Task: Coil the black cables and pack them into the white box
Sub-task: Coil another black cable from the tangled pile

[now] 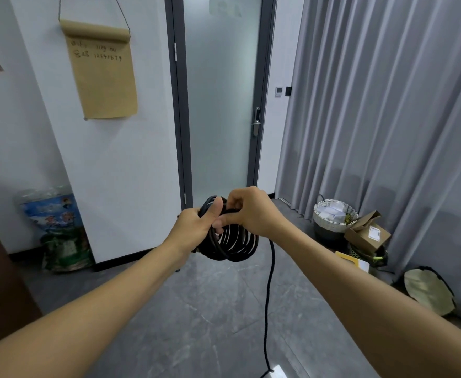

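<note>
A black cable coil [234, 245] of several loops hangs in the air in front of me at chest height. My left hand [199, 223] grips the top of the coil, thumb pressed over the loops. My right hand [251, 211] pinches a strand of the cable at the coil's top right. A loose tail of the same cable [269, 296] drops from under my right hand down to the floor at the bottom edge. No white box is in view.
A frosted glass door [221, 99] stands straight ahead, grey curtains [387, 105] to the right. A white basket [333, 216], a cardboard box [368, 234] and other clutter sit on the floor at right. A printed bag [60, 230] leans against the left wall.
</note>
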A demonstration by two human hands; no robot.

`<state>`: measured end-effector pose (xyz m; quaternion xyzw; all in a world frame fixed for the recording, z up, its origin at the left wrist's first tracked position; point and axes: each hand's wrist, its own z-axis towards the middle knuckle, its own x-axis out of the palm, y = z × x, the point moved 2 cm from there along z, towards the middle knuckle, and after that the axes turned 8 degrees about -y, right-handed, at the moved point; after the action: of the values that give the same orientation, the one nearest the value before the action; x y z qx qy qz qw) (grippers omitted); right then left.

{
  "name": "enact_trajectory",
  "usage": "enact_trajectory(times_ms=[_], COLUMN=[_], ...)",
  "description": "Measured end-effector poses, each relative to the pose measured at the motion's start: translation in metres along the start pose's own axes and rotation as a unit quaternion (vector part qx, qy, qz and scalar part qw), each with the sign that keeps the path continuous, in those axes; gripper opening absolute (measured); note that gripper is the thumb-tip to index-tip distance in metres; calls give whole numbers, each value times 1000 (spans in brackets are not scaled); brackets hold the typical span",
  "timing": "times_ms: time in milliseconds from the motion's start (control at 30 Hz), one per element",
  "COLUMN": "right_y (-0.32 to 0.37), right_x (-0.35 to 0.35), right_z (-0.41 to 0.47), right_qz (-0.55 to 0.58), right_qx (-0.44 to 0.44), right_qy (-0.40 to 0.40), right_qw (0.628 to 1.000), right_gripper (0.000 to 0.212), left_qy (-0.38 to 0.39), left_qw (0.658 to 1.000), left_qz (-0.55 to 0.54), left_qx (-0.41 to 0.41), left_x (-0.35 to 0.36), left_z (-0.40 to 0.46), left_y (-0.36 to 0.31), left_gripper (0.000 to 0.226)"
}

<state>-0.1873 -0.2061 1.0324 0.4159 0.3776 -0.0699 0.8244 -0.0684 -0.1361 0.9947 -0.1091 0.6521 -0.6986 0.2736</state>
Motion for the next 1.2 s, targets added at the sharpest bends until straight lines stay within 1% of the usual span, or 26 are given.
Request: enact_trajectory(times_ms=[67,133,200,267,333,433,500,567,667,733,833,900,967,1033,1133,1200], right_y=[-3,-4,-7,-15,-30,-54,-66,-78,-95,-106,-120,-119,-106,-84,-53,-39], right_x=[-2,-5,-10,-17,-21,-24,-25,-27,-32,-36,-41,-41,-39,-34,-23,-15], right_z=[1,1,-1,-3,-4,-6,-8,-8,-8,-8,-10,-10,-10,-9,-8,-8], right_qz=[-24,-23,3,43,94,146,128,80,24,17,27,-13,-145,-279,-400,-417], right_qx=[6,9,23,47,73,112,133,143,158,174,186,171,129,52,-69,-137], right_qy=[5,35,81,108,88,28,2,-22,-59,-86,-131,-146,-154,-152,-103,-48], right_qw=[1000,999,996,992,989,983,983,986,985,981,974,974,969,947,908,897], right_gripper=[27,12,11,13,14,20,22,24,23,17,11,11,9,12,17,19], left_qy=[32,63,90,90,50,-10,-39,-70,-128,-167,-215,-243,-277,-312,-333,-330], left_qw=[999,998,996,996,999,1000,998,994,984,975,966,963,957,945,930,923], left_qz=[-5,-6,-2,8,11,4,-12,-29,-60,-75,-64,-29,32,90,155,191], left_qx=[0,3,11,17,7,-27,-54,-76,-112,-129,-130,-112,-80,-44,9,42], left_x=[2,2,-1,-5,-10,-19,-25,-30,-40,-48,-58,-60,-57,-50,-40,-35], left_z=[-3,-3,-1,1,5,10,14,18,24,27,32,34,34,32,25,22], left_y=[-1,0,4,9,15,22,25,28,30,33,37,39,36,30,19,15], left_gripper=[50,38,25,19,23,33,37,39,35,32,31,31,26,25,31,33])
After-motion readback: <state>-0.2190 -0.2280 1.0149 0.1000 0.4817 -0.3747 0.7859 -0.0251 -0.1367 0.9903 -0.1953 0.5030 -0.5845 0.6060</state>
